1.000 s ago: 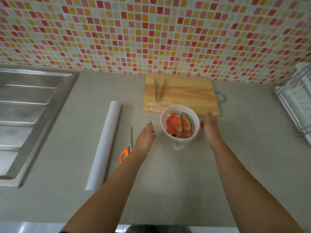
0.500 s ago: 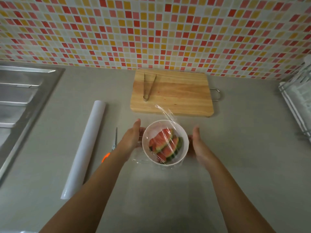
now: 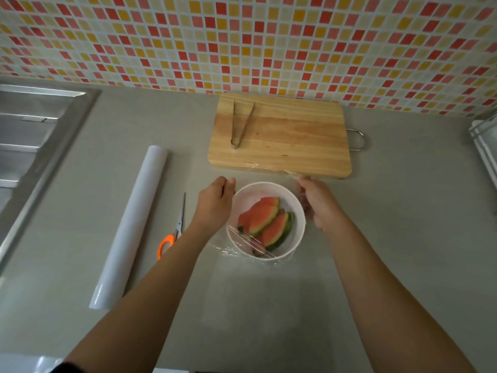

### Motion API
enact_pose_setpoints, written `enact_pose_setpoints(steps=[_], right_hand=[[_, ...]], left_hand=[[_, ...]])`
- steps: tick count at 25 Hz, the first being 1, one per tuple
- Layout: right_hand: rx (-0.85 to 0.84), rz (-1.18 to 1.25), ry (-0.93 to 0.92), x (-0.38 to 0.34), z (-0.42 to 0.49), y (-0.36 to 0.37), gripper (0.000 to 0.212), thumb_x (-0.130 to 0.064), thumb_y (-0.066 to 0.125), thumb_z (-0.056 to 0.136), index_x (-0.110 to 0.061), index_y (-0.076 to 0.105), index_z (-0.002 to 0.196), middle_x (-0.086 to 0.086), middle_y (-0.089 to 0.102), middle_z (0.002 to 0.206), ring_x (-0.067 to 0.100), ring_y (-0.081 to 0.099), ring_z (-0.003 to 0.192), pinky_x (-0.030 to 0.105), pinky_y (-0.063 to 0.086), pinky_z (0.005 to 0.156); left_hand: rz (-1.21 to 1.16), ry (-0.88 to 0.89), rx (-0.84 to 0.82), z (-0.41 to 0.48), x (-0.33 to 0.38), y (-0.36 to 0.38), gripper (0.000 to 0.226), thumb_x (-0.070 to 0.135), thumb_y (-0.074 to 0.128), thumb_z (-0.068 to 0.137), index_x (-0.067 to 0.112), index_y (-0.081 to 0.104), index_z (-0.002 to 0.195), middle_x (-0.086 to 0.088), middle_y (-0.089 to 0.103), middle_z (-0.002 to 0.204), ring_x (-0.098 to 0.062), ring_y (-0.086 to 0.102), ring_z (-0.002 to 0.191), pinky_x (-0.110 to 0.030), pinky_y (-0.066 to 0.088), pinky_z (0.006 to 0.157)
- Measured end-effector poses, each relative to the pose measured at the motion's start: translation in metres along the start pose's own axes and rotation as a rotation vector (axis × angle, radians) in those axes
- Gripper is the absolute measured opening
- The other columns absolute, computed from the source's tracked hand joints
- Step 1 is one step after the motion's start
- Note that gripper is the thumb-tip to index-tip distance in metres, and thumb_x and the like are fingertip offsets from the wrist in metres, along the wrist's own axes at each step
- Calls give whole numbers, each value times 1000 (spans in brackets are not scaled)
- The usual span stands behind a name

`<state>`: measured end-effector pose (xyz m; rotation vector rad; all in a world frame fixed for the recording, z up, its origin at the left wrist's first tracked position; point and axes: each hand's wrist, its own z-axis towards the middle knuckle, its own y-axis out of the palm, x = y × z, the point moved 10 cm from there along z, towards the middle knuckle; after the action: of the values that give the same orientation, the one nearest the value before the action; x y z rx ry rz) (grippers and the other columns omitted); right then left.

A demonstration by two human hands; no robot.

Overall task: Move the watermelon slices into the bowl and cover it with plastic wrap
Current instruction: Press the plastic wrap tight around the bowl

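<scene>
1. The round white bowl (image 3: 258, 191) stands on the grey tabletop (image 3: 403, 238), just in front of the pale wooden cutting board (image 3: 295, 135). The red, green-rinded watermelon slices (image 3: 265, 222) lie inside it.
2. The clear plastic wrap (image 3: 227, 251) lies across the bowl. It is bunched at the near-left foot, and its far edge reaches the board's near edge.
3. The right hand (image 3: 320, 205) sits at the far-right rim, fingers clenched on the wrap's far corner.
4. The left hand (image 3: 215, 203) sits equally near at the far-left rim with its fingers curled. I cannot tell whether they pinch the film.
5. The far edge probably needs drawing down behind the rim.
</scene>
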<state>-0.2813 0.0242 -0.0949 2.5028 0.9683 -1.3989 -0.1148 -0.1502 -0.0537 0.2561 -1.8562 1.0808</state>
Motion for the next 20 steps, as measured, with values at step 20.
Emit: enact_pose_setpoints(steps=[20], right_hand=[[37, 75, 10, -4, 10, 19, 45, -45, 30, 98, -32, 66, 74, -9, 46, 78, 17, 52, 85, 36, 44, 89]], left_hand=[[-320, -239, -246, 26, 3, 36, 34, 35, 42, 99, 16, 57, 75, -4, 50, 69, -20, 49, 64, -29, 40, 58]])
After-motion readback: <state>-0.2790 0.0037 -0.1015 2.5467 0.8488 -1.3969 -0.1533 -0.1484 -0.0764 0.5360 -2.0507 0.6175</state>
